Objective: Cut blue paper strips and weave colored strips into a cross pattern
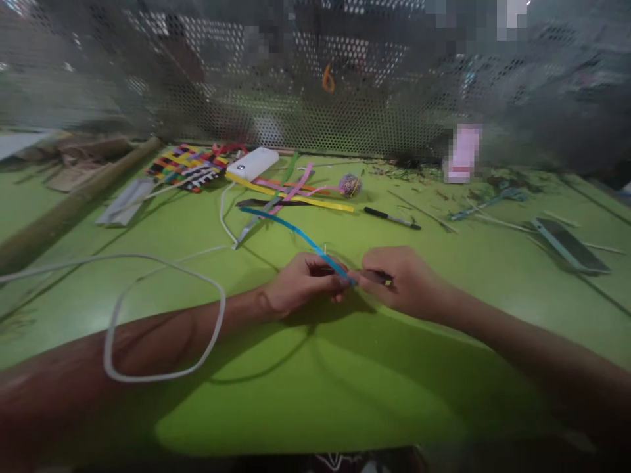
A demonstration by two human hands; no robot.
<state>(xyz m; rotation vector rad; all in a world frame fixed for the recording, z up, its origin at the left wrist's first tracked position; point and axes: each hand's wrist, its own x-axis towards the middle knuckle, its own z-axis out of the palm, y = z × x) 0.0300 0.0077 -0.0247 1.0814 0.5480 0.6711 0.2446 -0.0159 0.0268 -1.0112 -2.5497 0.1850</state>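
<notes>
A long, narrow blue strip point(299, 232) curves up and to the left from between my hands, above the green table. My left hand point(306, 284) is closed in a pinch on its near end. My right hand point(398, 279) meets it from the right, thumb and finger pinched at the strip's tip. Dark shading under the right fingers hides whether anything else is held there. Beyond the hands lie crossed coloured strips, among them a yellow strip point(320, 201) and a pink strip point(296, 188). A black pen point(392, 218) rests behind my right hand.
A white power bank point(254, 163) has a white cable point(223, 309) looping over my left forearm. A woven multicoloured piece point(190, 165), a ball point(350, 185), scissors point(493, 200) and a phone-like slab point(569, 244) lie around. Bamboo poles point(73, 197) border the left; perforated mesh point(296, 98) stands behind.
</notes>
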